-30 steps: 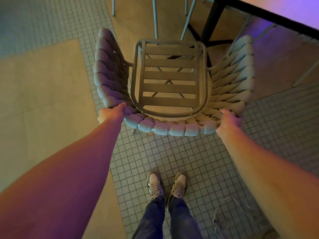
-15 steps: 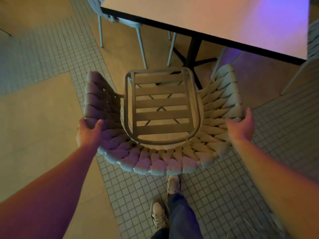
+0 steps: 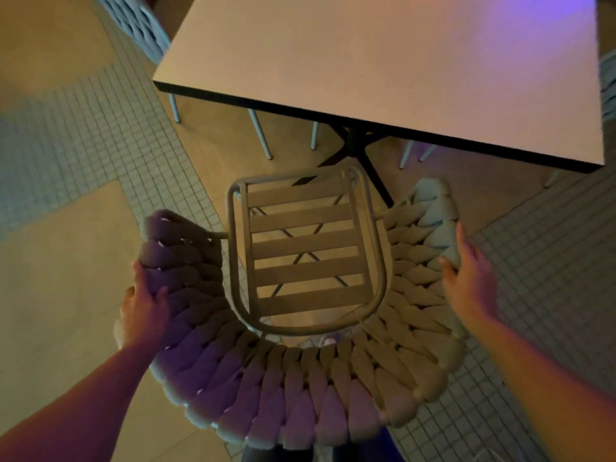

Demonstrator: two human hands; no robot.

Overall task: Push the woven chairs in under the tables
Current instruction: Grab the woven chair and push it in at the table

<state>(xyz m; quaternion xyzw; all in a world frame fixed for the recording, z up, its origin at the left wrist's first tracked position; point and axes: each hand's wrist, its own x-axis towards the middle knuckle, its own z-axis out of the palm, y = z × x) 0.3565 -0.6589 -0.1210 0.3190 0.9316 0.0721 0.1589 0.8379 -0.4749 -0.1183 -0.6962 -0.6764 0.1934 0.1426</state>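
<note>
A woven chair [image 3: 300, 395] with a curved rope backrest and a slatted seat stands right in front of me, its seat front close to the near edge of a square table [image 3: 400, 61]. My left hand [image 3: 143, 305] grips the outer left side of the woven backrest. My right hand [image 3: 466, 278] lies against the outer right side of it, fingers spread along the weave. The table's black pedestal base shows under the near edge, just beyond the seat.
Another woven chair [image 3: 140, 25] stands at the table's far left, its metal legs showing under the top. A further chair's edge [image 3: 608, 88] peeks in at the right. The floor mixes small square tiles and smooth tan slabs.
The chair has moved forward toward the table and the table fills more of the view. Both hands slid from the back rim to the sides of the backrest.
</note>
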